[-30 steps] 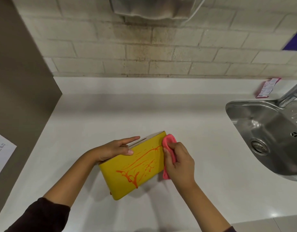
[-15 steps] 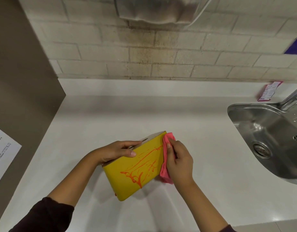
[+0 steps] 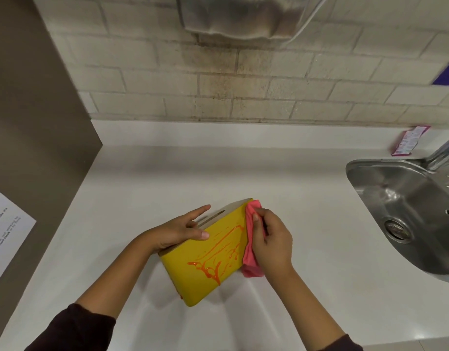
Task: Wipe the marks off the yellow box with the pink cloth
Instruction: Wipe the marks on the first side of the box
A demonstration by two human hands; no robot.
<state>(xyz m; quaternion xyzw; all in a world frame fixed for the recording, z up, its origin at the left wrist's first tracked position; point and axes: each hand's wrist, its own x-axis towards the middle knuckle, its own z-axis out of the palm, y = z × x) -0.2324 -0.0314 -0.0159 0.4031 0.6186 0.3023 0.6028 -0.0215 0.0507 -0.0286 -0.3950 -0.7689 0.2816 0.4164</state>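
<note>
The yellow box [image 3: 193,272] stands tilted on the white counter [image 3: 218,178], its broad yellow face toward me and streaked with orange marks [image 3: 213,262]. My left hand [image 3: 182,230] grips its upper left edge, thumb on the yellow face, fingers over the pale top. My right hand [image 3: 271,244] is closed on the pink cloth [image 3: 251,239] and presses it against the box's right edge. The cloth hangs down past the box's lower right corner.
A steel sink [image 3: 395,198] with a drain and a tap [image 3: 443,153] lies at the right. A pink packet [image 3: 409,140] leans at the back wall. A brown panel [image 3: 33,122] with a paper sheet [image 3: 5,236] bounds the left. A dispenser [image 3: 238,16] hangs overhead.
The cloth has slid from beside the box onto its right edge, covering the top right corner. My left fingers have spread a little over the box top.
</note>
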